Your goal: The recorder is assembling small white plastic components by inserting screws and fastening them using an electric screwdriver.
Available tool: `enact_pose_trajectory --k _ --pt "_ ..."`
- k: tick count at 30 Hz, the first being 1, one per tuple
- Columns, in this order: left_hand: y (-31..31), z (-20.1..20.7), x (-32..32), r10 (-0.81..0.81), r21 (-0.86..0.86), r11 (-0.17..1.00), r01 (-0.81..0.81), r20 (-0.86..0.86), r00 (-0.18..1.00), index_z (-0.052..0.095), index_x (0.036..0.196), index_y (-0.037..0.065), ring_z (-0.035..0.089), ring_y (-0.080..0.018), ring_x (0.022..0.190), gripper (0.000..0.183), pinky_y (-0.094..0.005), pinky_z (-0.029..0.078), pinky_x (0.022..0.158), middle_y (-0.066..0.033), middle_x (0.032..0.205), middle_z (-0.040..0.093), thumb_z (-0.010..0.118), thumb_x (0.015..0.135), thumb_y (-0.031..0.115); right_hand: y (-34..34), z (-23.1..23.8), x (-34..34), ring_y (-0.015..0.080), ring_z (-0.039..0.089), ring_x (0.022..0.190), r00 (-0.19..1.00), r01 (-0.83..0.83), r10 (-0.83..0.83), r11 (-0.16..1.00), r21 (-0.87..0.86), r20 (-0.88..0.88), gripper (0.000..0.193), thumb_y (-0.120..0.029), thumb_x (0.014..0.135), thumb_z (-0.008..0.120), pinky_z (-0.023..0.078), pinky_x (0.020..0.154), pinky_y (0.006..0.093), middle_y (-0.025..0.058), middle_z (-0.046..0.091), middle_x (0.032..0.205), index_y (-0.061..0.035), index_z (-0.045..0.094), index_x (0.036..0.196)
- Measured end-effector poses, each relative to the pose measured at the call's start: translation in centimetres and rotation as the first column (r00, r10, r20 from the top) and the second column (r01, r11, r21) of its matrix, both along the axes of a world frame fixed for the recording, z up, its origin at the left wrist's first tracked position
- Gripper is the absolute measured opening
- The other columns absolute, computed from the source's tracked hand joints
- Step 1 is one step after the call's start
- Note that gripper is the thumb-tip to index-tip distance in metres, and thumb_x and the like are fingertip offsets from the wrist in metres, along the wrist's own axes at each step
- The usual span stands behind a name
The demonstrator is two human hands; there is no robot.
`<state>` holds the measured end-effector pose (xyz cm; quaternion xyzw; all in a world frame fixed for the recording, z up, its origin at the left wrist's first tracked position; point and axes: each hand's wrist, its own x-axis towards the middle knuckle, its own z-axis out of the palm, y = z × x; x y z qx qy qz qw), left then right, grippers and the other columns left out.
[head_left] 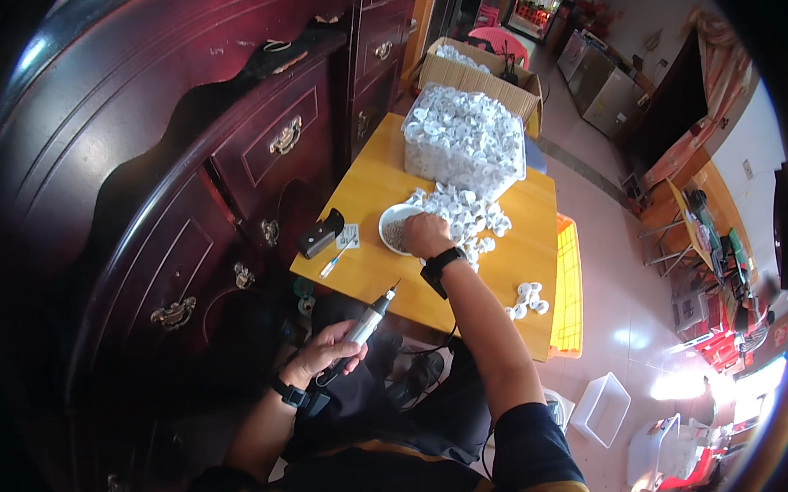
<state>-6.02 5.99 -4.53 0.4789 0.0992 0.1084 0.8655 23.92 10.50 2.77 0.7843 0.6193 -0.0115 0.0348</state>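
Observation:
My left hand [330,350] is wrapped round an electric screwdriver [366,323], grey-white with a dark lower end, held over my lap with its thin bit pointing up toward the table edge. My right hand [429,235] reaches into a white bowl [383,221] of small metal pieces [396,234], probably screws. Its fingers are bent together at the bowl, and their tips are hidden. Beside that hand, to its right and beyond it, lies a loose heap of small white plastic parts [468,211]. A separate little cluster of such parts [527,300] sits near the table's right edge.
On the yellow wooden table [365,184], a clear tub [461,166] heaped with white parts stands at the back. A small screwdriver [331,265] and a dark box-like object [317,240] lie left. Dark red drawers [258,146] flank the left; a yellow crate [568,291] stands right.

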Motion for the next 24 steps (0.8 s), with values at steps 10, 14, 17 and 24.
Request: enact_pose_trajectory --k 10,14,17,24 --pt "-0.1 0.3 0.2 -0.011 -0.001 1.0 0.011 -0.013 1.0 0.051 0.118 0.005 0.057 -0.0089 0.066 0.031 -0.0248 0.049 0.056 -0.0039 0.087 0.059 0.063 0.095 0.022 -0.8 -1.2 1.1 0.0394 0.07 0.084 0.984 0.096 -0.049 0.956 0.275 -0.172 0.027 -0.029 0.088 0.053 0.057 0.076 0.0499 0.0191 0.072 0.09 -0.0149 0.075 0.089" --pt "-0.3 0.3 0.4 -0.014 -0.004 1.0 0.014 -0.02 1.0 0.051 0.119 0.006 0.057 -0.009 0.066 0.032 -0.0247 0.049 0.056 -0.0035 0.087 0.059 0.063 0.095 0.023 -0.6 -1.2 1.1 0.0406 0.07 0.087 0.978 0.127 -0.08 0.96 0.249 -0.19 0.03 -0.031 0.089 0.052 0.056 0.08 0.0501 0.0199 0.071 0.093 -0.0126 0.075 0.092" --pt "-0.3 0.1 0.3 -0.015 -0.018 1.0 0.015 -0.022 1.0 0.051 0.12 0.006 0.057 -0.0093 0.067 0.036 -0.0237 0.048 0.057 -0.0037 0.088 0.059 0.066 0.094 0.026 -0.6 -1.3 1.0 0.0403 0.069 0.09 0.977 0.121 -0.07 0.961 0.25 -0.204 0.029 -0.029 0.086 0.054 0.056 0.081 0.0497 0.0206 0.071 0.097 -0.0093 0.074 0.093" --pt "-0.3 -0.1 0.4 -0.008 -0.017 1.0 0.008 -0.03 1.0 0.051 0.123 0.005 0.057 -0.0098 0.068 0.042 -0.0225 0.048 0.058 -0.004 0.089 0.059 0.068 0.092 0.028 -0.4 -1.8 1.1 0.0386 0.07 0.088 0.973 0.119 -0.071 0.969 0.217 -0.217 0.026 -0.031 0.082 0.062 0.056 0.08 0.0484 0.0185 0.071 0.094 -0.0092 0.072 0.093"
